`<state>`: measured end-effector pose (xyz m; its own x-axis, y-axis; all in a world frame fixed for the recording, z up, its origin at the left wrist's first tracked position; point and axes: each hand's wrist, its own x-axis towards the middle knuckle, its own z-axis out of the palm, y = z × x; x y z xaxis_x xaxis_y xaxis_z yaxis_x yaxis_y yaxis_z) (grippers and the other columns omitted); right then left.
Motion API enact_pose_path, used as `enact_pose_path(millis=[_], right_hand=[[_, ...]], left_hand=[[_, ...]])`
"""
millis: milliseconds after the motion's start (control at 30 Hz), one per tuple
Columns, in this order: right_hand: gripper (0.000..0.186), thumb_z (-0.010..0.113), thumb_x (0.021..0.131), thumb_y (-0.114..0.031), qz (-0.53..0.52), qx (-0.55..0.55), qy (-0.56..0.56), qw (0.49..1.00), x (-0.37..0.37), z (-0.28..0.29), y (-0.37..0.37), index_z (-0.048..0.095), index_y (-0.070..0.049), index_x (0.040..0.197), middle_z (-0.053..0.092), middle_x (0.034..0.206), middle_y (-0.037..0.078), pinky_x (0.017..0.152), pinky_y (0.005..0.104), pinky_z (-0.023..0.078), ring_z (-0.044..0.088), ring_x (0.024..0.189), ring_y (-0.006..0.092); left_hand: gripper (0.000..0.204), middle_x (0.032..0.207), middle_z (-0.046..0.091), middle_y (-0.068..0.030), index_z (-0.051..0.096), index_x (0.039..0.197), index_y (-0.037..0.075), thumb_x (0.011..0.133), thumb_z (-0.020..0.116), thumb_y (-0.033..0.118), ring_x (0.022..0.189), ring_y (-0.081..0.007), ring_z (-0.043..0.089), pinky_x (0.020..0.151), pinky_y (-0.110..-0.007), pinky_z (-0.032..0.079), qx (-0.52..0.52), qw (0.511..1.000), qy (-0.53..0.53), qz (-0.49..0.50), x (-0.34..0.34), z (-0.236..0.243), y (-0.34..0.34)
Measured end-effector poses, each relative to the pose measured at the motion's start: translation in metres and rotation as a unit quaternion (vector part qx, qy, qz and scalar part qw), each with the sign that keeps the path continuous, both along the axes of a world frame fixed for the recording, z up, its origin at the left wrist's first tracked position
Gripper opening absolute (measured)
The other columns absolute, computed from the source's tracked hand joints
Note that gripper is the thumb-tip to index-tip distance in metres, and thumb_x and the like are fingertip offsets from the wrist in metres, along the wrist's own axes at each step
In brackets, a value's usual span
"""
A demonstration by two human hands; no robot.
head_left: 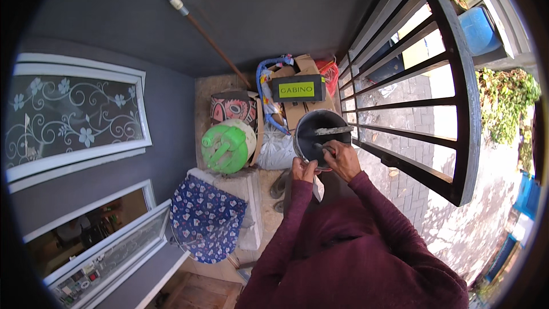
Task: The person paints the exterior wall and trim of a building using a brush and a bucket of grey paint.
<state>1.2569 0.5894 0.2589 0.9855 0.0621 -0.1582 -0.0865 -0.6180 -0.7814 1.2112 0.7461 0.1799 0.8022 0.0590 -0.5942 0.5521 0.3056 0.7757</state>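
Observation:
A dark bucket (299, 131) stands in front of me, its inside grey and shadowed. Across its upper part lies a flat strip (333, 130) crusted with grey material. My right hand (343, 159) reaches over the near right rim with bent, closed fingers; what they pinch is hidden in the shade. At the near left rim is my left hand (305, 169), closed. A flat metal-bladed tool (318, 189) sticks out below it toward my body, its handle covered by the fingers.
Beyond the bucket are cardboard boxes (295, 115), a dark box (298, 88) and a white sack (275, 151). A green-lidded container (227, 147) and a cloth-covered block (209, 217) stand left. A slatted dark gate (452, 103) borders the right; a pole (214, 48) leans on the wall.

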Motion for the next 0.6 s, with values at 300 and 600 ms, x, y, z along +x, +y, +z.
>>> enact_pose_path(millis=[300,600], right_hand=[[0.016,0.056,0.091,-0.021,-0.420,0.539,0.177,0.709,-0.003,-0.029,-0.031,0.057,-0.005,0.094,0.063,0.076,0.007,0.055,0.0289,0.049,0.061,0.064,0.0141],[0.038,0.050,0.094,-0.030,-0.421,0.653,-0.049,0.628,0.080,-0.078,-0.030,0.050,0.000,0.117,0.061,0.092,0.013,0.064,0.0304,0.052,0.062,0.077,0.0185]], left_hand=[[0.025,0.085,0.052,-0.0072,0.045,0.091,0.000,0.081,0.066,0.007,0.070,-0.0155,0.059,0.064,-0.031,0.058,0.031,0.999,0.028,-0.016,0.047,-0.025,0.008],[0.027,0.091,0.059,-0.0096,0.051,0.099,0.000,0.076,0.065,0.006,0.072,-0.0141,0.057,0.062,-0.027,0.053,0.077,0.997,0.009,-0.024,0.111,-0.129,0.034]])
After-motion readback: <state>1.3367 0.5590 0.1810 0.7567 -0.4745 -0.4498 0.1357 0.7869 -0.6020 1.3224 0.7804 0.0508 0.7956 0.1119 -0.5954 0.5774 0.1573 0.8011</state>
